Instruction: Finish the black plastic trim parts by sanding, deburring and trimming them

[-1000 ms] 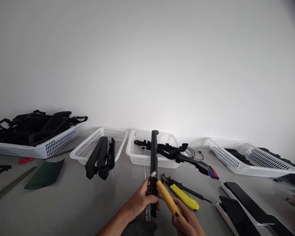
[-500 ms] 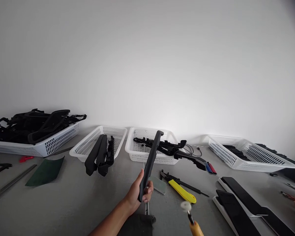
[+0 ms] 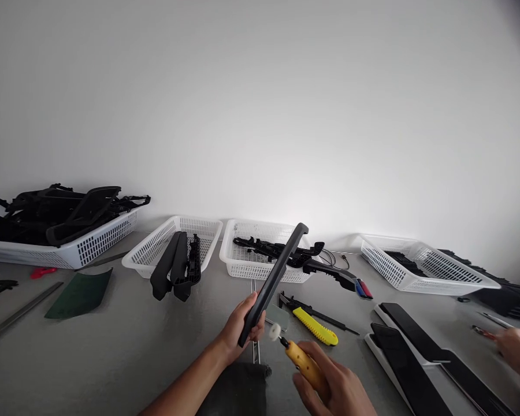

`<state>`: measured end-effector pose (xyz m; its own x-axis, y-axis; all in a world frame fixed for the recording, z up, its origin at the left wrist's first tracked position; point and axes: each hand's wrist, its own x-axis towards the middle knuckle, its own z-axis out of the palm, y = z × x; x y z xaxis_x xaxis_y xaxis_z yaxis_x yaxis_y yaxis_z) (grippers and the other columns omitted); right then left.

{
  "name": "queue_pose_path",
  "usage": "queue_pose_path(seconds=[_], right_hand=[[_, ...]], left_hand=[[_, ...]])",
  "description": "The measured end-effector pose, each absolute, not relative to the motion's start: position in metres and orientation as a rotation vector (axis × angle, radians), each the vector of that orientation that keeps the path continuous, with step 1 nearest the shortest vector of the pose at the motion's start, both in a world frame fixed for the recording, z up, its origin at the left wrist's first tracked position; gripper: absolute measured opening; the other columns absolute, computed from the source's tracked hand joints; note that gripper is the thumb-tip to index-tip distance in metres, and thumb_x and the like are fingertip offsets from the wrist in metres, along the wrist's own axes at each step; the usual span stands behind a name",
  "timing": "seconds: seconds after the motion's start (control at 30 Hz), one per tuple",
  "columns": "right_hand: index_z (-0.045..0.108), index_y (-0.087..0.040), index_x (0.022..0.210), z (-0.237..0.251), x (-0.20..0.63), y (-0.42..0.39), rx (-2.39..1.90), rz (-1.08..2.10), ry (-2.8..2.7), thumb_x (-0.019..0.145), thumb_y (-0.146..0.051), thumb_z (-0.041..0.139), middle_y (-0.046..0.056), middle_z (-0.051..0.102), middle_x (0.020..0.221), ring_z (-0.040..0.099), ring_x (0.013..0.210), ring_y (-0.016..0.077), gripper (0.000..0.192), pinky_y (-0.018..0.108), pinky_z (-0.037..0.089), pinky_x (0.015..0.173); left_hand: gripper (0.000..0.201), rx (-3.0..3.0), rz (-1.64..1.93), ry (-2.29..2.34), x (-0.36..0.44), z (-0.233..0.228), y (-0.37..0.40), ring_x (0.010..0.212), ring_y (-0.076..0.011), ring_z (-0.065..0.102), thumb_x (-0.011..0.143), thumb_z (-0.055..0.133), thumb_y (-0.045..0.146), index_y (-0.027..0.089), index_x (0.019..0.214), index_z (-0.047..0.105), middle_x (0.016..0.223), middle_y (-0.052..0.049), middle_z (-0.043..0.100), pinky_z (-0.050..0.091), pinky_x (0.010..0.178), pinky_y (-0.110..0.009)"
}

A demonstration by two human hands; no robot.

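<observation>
My left hand is closed around the lower end of a long black plastic trim piece, which tilts up and to the right. In my right hand is a yellow-handled rotary tool with a small white round polishing head. The head is close to the right of the trim piece's lower end; I cannot tell whether they touch. Just beyond lie a yellow utility knife, a black caliper and a grey-green flat piece. A dark cloth lies below my left hand.
White baskets with black plastic parts line the wall: a large left basket, two middle baskets and a right basket. Green sandpaper lies left. Black-and-white long parts lie right, near another person's hand.
My right hand has come into view, bringing the rotary tool up and left towards the trim piece. The trim piece leans further right. The other person's hand shows more at the right edge.
</observation>
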<state>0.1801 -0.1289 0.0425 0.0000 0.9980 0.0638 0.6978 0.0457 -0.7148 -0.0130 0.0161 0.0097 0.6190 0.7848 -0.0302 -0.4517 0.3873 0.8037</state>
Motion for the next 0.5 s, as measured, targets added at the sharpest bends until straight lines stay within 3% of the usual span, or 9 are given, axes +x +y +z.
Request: queue_pose_path(seconds=[0.13, 0.27, 0.5], right_hand=[[0.071, -0.027, 0.107, 0.062, 0.169, -0.11, -1.704, 0.458, -1.849, 0.105, -0.067, 0.05, 0.003, 0.074, 0.077, 0.066, 0.058, 0.0202, 0.045, 0.028, 0.037, 0.055], [0.071, -0.028, 0.103, 0.073, 0.173, -0.103, -1.753, 0.437, -1.944, 0.106, -0.068, 0.048, 0.002, 0.074, 0.077, 0.066, 0.057, 0.0199, 0.047, 0.027, 0.036, 0.052], [0.071, -0.027, 0.103, 0.077, 0.18, -0.102, -1.784, 0.344, -1.987, 0.108, -0.065, 0.046, 0.003, 0.074, 0.078, 0.068, 0.06, 0.0209, 0.046, 0.028, 0.038, 0.055]], left_hand=[[0.056, 0.835, 0.856, 0.464, -0.009, 0.016, 0.008, 0.045, -0.0076, 0.026, 0.087, 0.075, 0.074, 0.02, 0.094, 0.062, 0.06, 0.008, 0.048, 0.025, 0.047, -0.024], [0.073, 0.886, 0.836, 0.465, -0.008, 0.021, 0.003, 0.044, -0.0087, 0.029, 0.089, 0.072, 0.075, 0.016, 0.131, 0.063, 0.059, 0.009, 0.049, 0.027, 0.046, -0.025], [0.076, 0.992, 0.803, 0.44, -0.007, 0.027, -0.004, 0.044, -0.0098, 0.03, 0.095, 0.065, 0.072, 0.013, 0.142, 0.061, 0.055, 0.008, 0.048, 0.027, 0.047, -0.025]])
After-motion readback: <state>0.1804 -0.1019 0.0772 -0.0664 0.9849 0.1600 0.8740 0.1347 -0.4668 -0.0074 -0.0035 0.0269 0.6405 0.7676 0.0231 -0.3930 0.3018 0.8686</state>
